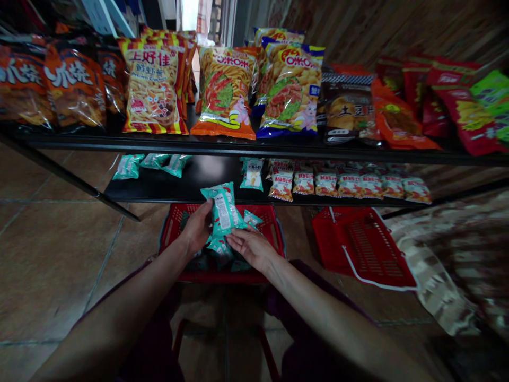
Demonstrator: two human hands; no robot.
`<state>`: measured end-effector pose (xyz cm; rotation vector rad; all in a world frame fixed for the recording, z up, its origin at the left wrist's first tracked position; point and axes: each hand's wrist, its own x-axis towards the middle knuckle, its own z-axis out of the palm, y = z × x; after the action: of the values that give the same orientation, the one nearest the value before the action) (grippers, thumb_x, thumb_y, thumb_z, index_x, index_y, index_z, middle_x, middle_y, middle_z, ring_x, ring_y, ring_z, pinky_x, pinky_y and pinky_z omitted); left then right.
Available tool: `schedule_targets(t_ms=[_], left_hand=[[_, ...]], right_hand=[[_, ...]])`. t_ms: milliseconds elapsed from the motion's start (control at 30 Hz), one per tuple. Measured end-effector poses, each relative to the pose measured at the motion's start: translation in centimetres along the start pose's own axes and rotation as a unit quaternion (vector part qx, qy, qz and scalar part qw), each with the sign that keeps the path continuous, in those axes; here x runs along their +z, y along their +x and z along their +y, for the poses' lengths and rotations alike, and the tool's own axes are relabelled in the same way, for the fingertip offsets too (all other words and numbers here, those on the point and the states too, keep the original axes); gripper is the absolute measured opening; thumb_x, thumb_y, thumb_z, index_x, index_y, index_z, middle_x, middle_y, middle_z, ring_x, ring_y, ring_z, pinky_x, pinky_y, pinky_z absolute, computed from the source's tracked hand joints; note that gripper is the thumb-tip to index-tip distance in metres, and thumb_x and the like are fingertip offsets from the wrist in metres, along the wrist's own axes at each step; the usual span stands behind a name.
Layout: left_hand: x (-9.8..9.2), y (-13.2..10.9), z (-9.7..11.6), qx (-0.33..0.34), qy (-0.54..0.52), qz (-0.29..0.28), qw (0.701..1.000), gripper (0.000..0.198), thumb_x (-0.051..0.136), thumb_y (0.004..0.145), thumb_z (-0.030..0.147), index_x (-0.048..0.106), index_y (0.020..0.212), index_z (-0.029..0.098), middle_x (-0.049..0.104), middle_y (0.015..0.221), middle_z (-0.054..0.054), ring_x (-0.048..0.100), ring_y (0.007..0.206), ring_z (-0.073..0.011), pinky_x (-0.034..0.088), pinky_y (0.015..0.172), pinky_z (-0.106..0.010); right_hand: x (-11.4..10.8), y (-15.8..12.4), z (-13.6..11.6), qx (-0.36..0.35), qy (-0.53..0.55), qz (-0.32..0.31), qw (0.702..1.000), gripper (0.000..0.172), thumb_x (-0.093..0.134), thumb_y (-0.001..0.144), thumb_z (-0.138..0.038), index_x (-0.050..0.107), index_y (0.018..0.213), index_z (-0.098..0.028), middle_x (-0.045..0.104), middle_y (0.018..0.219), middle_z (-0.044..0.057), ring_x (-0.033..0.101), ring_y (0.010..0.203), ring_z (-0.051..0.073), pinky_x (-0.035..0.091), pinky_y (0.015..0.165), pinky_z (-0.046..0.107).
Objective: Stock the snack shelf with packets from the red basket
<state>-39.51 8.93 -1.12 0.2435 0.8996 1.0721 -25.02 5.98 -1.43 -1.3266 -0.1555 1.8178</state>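
Note:
A teal snack bag (pixel 224 209) with a white label is held between my two hands, above a red shopping basket (pixel 272 225). My left hand (pixel 198 227) grips the bag's left side, thumb in front. At its lower right edge, my right hand (pixel 251 245) pinches the bag's corner with thumb and fingers. More teal snack bags (pixel 220 249) lie in the basket below, partly hidden by my hands. Just beyond stands a black lower shelf (pixel 210 178), where a few teal bags (pixel 129 166) lie at the left and another teal bag (pixel 253 174) stands near the middle.
White-and-red snack bags (pixel 326 183) line the lower shelf's right side. Larger snack bags, including an orange one (pixel 226 90), fill the upper shelf (pixel 222 144), whose edge overhangs. A second red basket (pixel 361 244) sits on the tiled floor to the right, beside striped fabric (pixel 441 276).

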Motion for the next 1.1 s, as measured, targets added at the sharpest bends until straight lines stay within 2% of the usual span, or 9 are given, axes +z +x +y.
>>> schedule_targets(t_ms=[67,133,333,467,633,800,967,1100], left_hand=[[0.3,-0.4,-0.7,0.012,0.018,-0.026,0.999,0.033,0.075,0.070,0.027,0.066,0.099,0.016,0.071,0.093,-0.007,0.066,0.086,-0.0207,0.051,0.080,-0.032],[0.4,-0.5,-1.3,0.032,0.031,-0.030,0.999,0.034,0.077,0.066,0.020,0.067,0.099,0.016,0.072,0.091,-0.006,0.067,0.082,-0.0193,0.051,0.078,-0.031],[0.1,-0.3,-1.8,0.046,0.050,0.028,0.997,0.036,0.079,0.062,0.019,0.069,0.097,0.017,0.073,0.085,-0.005,0.067,0.075,-0.0181,0.052,0.069,-0.029],[-0.2,-0.2,-1.6,0.059,0.070,0.038,0.995,0.032,0.079,0.061,0.020,0.070,0.092,0.017,0.072,0.082,-0.005,0.066,0.071,-0.0176,0.052,0.065,-0.028],[-0.7,-0.2,-1.3,0.043,0.079,0.035,0.995,0.025,0.077,0.064,0.017,0.070,0.088,0.015,0.071,0.078,-0.004,0.066,0.070,-0.0163,0.051,0.062,-0.025],[-1.0,-0.5,-1.3,0.041,0.114,0.026,0.992,0.024,0.075,0.067,0.015,0.070,0.090,0.014,0.072,0.079,-0.005,0.065,0.067,-0.0144,0.049,0.060,-0.022],[-0.7,-0.8,-1.5,0.013,0.152,-0.002,0.988,0.030,0.077,0.065,0.018,0.072,0.094,0.015,0.073,0.086,-0.006,0.067,0.075,-0.0179,0.050,0.066,-0.026],[-0.6,-1.0,-1.6,-0.016,0.161,-0.028,0.986,0.030,0.078,0.066,0.022,0.072,0.095,0.015,0.073,0.088,-0.007,0.067,0.074,-0.0189,0.050,0.063,-0.026]], right_hand=[[-0.2,0.2,-0.4,-0.007,0.013,-0.002,1.000,0.031,0.074,0.058,-0.002,0.049,0.066,-0.019,0.067,0.060,-0.002,0.067,0.060,0.013,0.056,0.065,0.025],[-0.4,0.3,-0.6,-0.012,0.016,-0.005,1.000,0.031,0.075,0.058,-0.003,0.049,0.066,-0.019,0.068,0.061,-0.002,0.067,0.060,0.012,0.056,0.065,0.024],[-0.5,0.3,-0.4,-0.011,-0.015,-0.002,1.000,0.031,0.078,0.055,-0.006,0.051,0.065,-0.017,0.066,0.060,0.000,0.068,0.062,0.014,0.055,0.065,0.025],[-0.3,0.0,-0.7,-0.045,-0.049,0.000,0.998,0.024,0.072,0.057,-0.007,0.058,0.072,-0.019,0.067,0.063,-0.004,0.065,0.065,0.010,0.051,0.069,0.022],[-0.3,0.0,-1.8,-0.074,-0.069,-0.005,0.995,0.024,0.065,0.058,-0.013,0.067,0.080,-0.022,0.069,0.075,-0.006,0.062,0.075,0.009,0.045,0.076,0.022],[-0.2,0.6,-3.0,-0.087,-0.052,-0.017,0.995,0.020,0.071,0.064,-0.024,0.069,0.083,-0.022,0.071,0.082,-0.003,0.061,0.078,0.012,0.045,0.070,0.022],[-0.4,1.1,-4.2,-0.113,-0.046,-0.031,0.992,0.020,0.079,0.062,-0.026,0.069,0.078,-0.020,0.070,0.074,-0.004,0.060,0.067,0.009,0.046,0.062,0.020],[-0.8,1.7,-4.8,-0.106,-0.067,-0.033,0.992,0.024,0.083,0.058,-0.026,0.066,0.074,-0.019,0.067,0.066,-0.005,0.056,0.056,0.008,0.043,0.051,0.018]])
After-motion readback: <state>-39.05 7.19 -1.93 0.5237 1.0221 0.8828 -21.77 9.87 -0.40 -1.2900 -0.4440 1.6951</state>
